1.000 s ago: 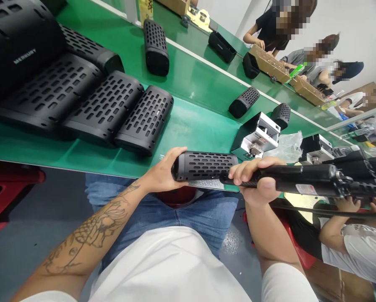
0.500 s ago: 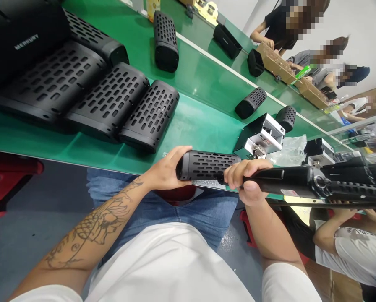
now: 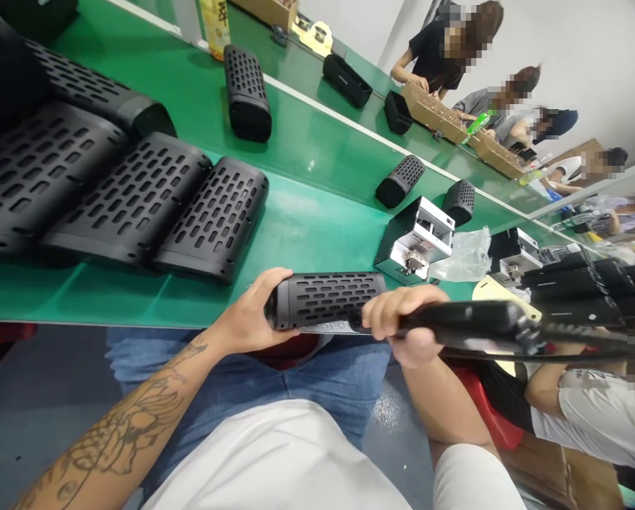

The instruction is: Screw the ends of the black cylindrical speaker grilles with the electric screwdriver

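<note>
Both my hands are at the table's front edge, above my lap. My left hand (image 3: pixel 260 312) wraps round the left end of a black speaker housing (image 3: pixel 333 294) with a slotted grille, which lies on its side. My right hand (image 3: pixel 405 322) is closed round a black corded electric screwdriver (image 3: pixel 466 326), held nearly level and blurred by motion. Its front end points left, at the housing's lower right part; whether the tip touches is hidden by my fingers. Just behind the housing stands a black and silver screw feeder (image 3: pixel 416 241).
Several slotted speaker housings (image 3: pixel 214 219) lean in a row at left on the green table (image 3: pixel 307 219). More housings (image 3: pixel 247 92) stand farther back. A clear plastic bag (image 3: pixel 463 255) and a second black and silver box (image 3: pixel 514 255) lie right. Co-workers (image 3: pixel 439 49) sit beyond and at right.
The view has swung to the right, so the table and housings appear farther left and lower. Both hands keep their grips, and the screwdriver is now blurred.
</note>
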Demonstrator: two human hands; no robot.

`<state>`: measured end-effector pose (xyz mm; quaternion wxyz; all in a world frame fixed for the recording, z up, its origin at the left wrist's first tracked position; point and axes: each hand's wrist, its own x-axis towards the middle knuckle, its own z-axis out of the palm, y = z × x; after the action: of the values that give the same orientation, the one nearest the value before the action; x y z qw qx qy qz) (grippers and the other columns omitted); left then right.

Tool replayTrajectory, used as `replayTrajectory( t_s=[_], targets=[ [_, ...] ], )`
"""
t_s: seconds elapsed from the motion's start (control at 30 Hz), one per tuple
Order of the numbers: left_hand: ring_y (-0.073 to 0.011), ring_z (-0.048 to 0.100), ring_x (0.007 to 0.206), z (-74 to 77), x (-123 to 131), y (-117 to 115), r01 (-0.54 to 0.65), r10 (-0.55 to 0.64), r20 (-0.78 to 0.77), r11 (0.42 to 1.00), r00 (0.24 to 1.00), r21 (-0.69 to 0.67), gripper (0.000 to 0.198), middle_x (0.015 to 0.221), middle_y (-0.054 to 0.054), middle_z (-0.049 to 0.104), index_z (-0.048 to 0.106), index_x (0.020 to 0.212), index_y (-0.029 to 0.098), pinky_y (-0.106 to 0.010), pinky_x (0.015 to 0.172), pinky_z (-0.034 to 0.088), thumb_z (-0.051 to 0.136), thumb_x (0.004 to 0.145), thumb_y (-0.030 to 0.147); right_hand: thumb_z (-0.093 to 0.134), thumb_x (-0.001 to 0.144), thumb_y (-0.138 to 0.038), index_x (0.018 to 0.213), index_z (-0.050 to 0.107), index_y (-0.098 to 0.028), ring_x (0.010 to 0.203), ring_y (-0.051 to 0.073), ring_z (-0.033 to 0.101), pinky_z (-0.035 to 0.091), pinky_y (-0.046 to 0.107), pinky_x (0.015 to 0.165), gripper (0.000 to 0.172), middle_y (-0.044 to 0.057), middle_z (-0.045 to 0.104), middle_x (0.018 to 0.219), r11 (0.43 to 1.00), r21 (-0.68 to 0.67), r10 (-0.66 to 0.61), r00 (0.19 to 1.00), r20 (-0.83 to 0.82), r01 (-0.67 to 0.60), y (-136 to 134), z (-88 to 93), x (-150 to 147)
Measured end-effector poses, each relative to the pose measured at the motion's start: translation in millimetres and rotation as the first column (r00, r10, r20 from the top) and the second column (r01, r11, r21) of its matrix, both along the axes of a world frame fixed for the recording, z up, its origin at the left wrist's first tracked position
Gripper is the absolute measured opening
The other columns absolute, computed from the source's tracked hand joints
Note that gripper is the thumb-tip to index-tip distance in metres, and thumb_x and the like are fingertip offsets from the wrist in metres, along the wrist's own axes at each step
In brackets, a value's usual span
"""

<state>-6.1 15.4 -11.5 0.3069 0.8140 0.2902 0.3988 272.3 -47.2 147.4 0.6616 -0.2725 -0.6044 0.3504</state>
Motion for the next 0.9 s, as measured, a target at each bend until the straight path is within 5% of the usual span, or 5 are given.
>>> replayTrajectory(
  t_s=[0.1,0.17,0.3,0.67,0.9],
  targets=[
    [-0.0452,0.069,0.159,-1.8,0.2,-1.5,-0.017,0.017,0.005,1.0,1.0,0.025,0.117,0.171,-0.02,0.064,0.042,0.18,0.029,-0.062,0.136,0.061,0.107,0.082,0.036,0.088,0.103,-0.048,0.104,0.076,-0.029,0.041,0.013,0.058,0.059,0.029,0.048,0.022,-0.01,0.063,0.06,0.928,-0.019,-0.374,0.925,-0.063,0.373,24.8,11.2,49.7],
    [-0.0448,0.07,0.16,-2.3,1.1,-2.8,-0.027,0.026,0.016,0.998,1.0,0.049,0.113,0.17,-0.02,0.064,0.043,0.18,0.029,-0.062,0.136,0.061,0.105,0.085,0.037,0.09,0.095,-0.042,0.098,0.074,-0.028,0.042,0.014,0.058,0.058,0.03,0.048,0.022,-0.011,0.061,0.058,0.751,0.01,-0.658,0.75,-0.072,0.66,50.3,14.1,88.0],
    [-0.0451,0.07,0.16,-3.7,2.2,-4.0,-0.052,0.051,0.017,0.997,0.999,0.057,0.11,0.171,-0.02,0.065,0.044,0.18,0.028,-0.062,0.135,0.062,0.103,0.087,0.037,0.086,0.094,-0.052,0.084,0.064,-0.029,0.042,0.016,0.057,0.057,0.034,0.048,0.033,-0.01,0.06,0.056,0.6,0.015,-0.8,0.6,0.001,0.8,88.3,-0.4,140.8],
    [-0.0445,0.063,0.166,0.9,4.6,-2.6,-0.039,0.034,-0.07,0.996,0.997,-0.075,0.115,0.177,-0.02,0.056,0.038,0.181,0.028,-0.061,0.14,0.057,0.102,0.087,0.04,0.093,0.09,-0.048,0.095,0.07,-0.027,0.04,0.015,0.056,0.057,0.033,0.046,0.032,-0.012,0.061,0.056,0.709,-0.035,-0.705,0.705,-0.079,0.704,41.5,10.7,97.9],
    [-0.0429,0.065,0.165,6.5,10.0,-4.6,-0.01,0.005,-0.039,0.991,0.999,-0.137,0.117,0.177,-0.018,0.056,0.04,0.18,0.03,-0.058,0.138,0.059,0.105,0.083,0.038,0.087,0.104,-0.06,0.108,0.076,-0.034,0.036,0.014,0.053,0.061,0.033,0.045,0.029,-0.01,0.065,0.06,0.987,0.054,-0.151,0.988,0.027,0.149,-14.7,34.2,-23.0]
  ],
)
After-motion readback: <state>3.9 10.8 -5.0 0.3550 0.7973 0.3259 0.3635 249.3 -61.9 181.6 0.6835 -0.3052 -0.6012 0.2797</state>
